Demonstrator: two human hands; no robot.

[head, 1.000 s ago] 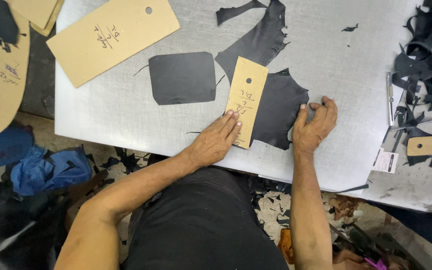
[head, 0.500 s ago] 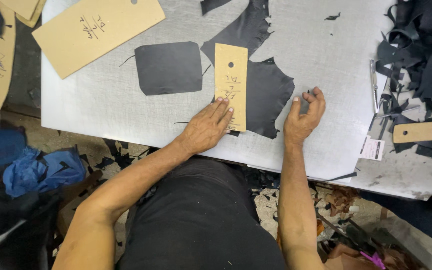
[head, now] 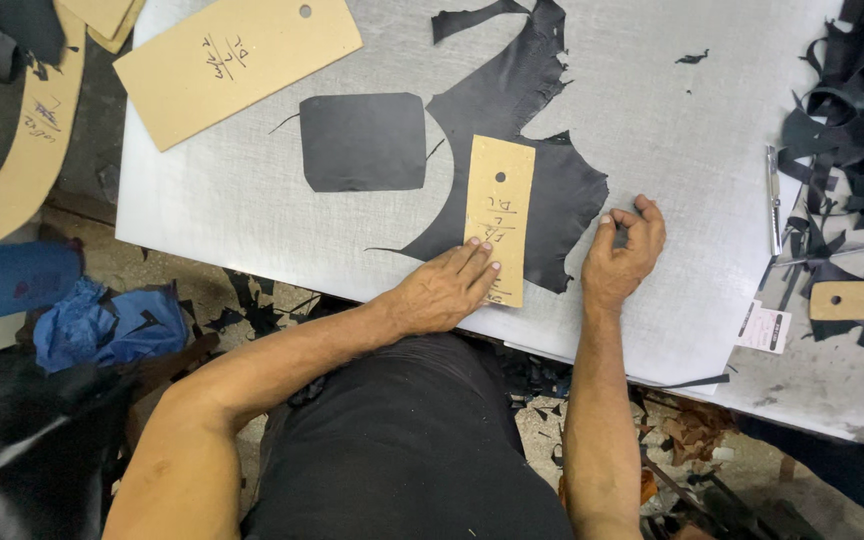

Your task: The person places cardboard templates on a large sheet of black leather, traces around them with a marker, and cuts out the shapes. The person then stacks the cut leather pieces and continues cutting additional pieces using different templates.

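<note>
— Narrow tan cardboard template (head: 498, 218): where?
— On the ragged black leather piece (head: 552, 190), left hand (head: 442, 292) flat on it.
— Right hand (head: 624, 252)?
— Half-curled beside the leather — whether holding anything, can't tell.

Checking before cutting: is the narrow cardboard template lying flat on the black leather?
Flat: the narrow cardboard template lies on the black leather, left hand pressing its lower end.

matt black leather (head: 552, 190), tan cardboard template (head: 499, 215)

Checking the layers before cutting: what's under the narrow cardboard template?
The narrow cardboard template lies on black leather on the table; the left hand presses its lower end. The leather beneath it is hidden.
</note>
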